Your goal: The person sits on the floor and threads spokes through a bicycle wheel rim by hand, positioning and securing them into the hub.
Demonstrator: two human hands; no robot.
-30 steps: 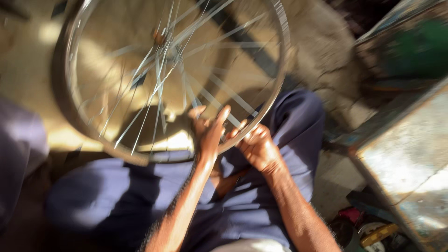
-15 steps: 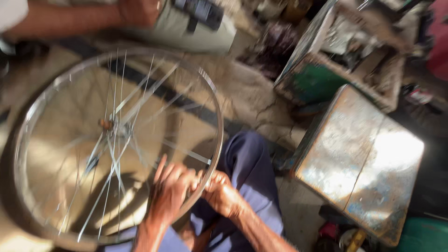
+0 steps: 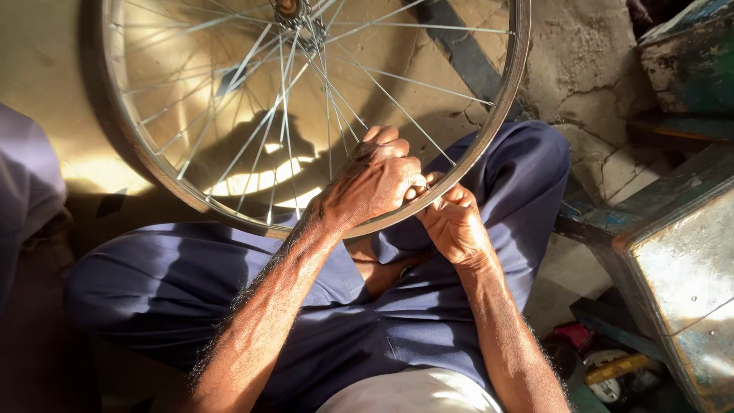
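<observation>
— Head view: what's in hand?

— One bicycle wheel (image 3: 306,115), bare of any tyre. Its rim (image 3: 501,115) is dull silver metal, and thin bright spokes fan out from the hub (image 3: 289,9) at the top edge of the picture. It stands tilted over the concrete floor (image 3: 589,69), with its lowest stretch of rim resting across the seated person's lap, against the blue trousers (image 3: 520,191).

— And the hands?

— Two, both at that low part of the rim. The left hand (image 3: 375,180) reaches through the spokes from inside the wheel, fingers curled and pressed together over the rim. The right hand (image 3: 455,222) comes up from outside, its fingers bent tight against the same spot, touching the left one. Whether either pinches some small part there, I cannot tell; the knuckles hide it.

— What else is about?

— One battered metal box (image 3: 680,260) just to the right of the knee, with a darker crate (image 3: 688,61) beyond it. A pale sleeve of a second person (image 3: 23,176) shows at the left edge. Some red, white and yellow oddments (image 3: 604,371) lie on the floor lower right, too jumbled to count.
</observation>
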